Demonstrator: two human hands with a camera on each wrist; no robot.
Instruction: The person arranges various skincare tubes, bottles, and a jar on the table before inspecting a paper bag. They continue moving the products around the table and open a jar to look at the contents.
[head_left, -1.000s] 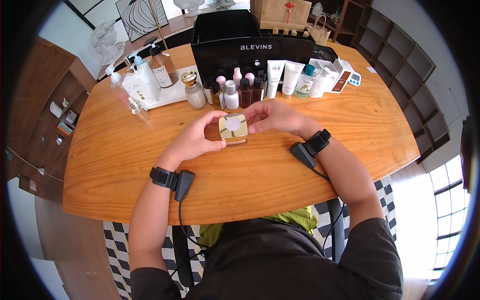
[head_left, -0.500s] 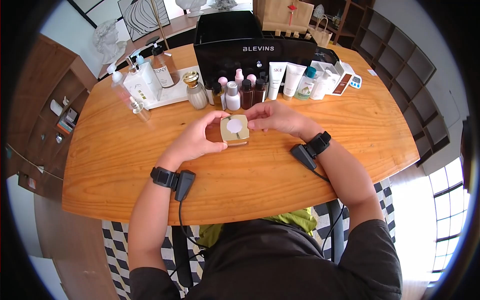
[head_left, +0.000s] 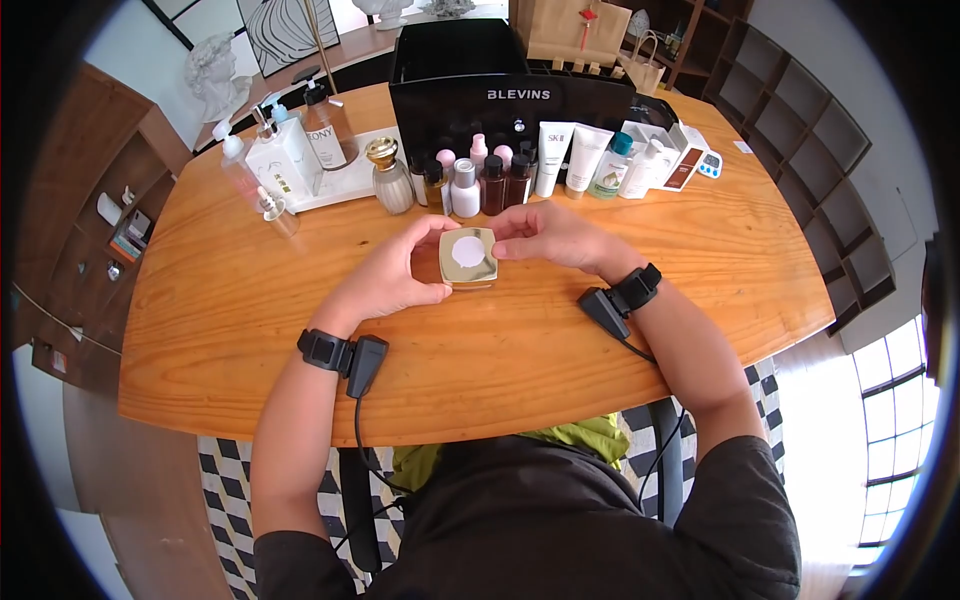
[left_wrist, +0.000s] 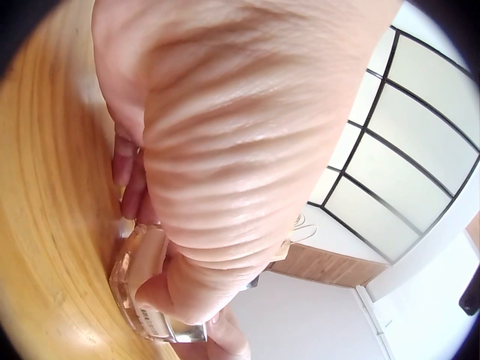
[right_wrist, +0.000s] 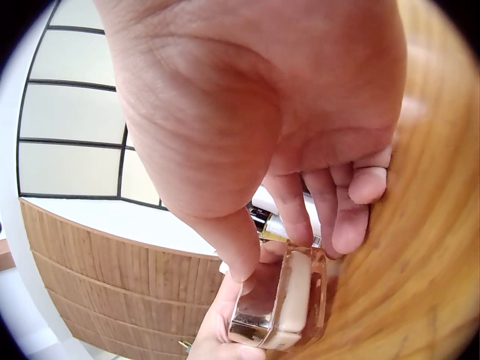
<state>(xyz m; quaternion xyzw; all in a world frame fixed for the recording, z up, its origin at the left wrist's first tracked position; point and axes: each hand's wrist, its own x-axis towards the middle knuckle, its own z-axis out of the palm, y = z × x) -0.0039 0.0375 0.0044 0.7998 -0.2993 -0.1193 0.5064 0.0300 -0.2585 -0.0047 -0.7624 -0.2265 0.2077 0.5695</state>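
A square jar with a shiny gold lid (head_left: 468, 254) and clear glass walls stands on the wooden table between the hands. My left hand (head_left: 392, 278) grips its left side, thumb at the near corner and fingers behind. In the left wrist view the thumb lies along the glass jar (left_wrist: 139, 281). My right hand (head_left: 556, 240) pinches the lid's right edge between thumb and index finger. The right wrist view shows the jar (right_wrist: 296, 300) at the thumb and fingertips, with the other fingers of the right hand (right_wrist: 255, 127) loosely bent.
Behind the jar stand several small bottles, including a dark one (head_left: 492, 186), and a white tube (head_left: 551, 158). A black BLEVINS case (head_left: 440, 110) rises behind them. At the back left are pump bottles (head_left: 283, 165) on a white tray (head_left: 345, 187) and a gold-capped bottle (head_left: 391, 180).
The right thumb and index finger have shifted slightly at the lid's edge. The lid's bright reflections look different. The left hand keeps its grip, and the jar stays in nearly the same place.
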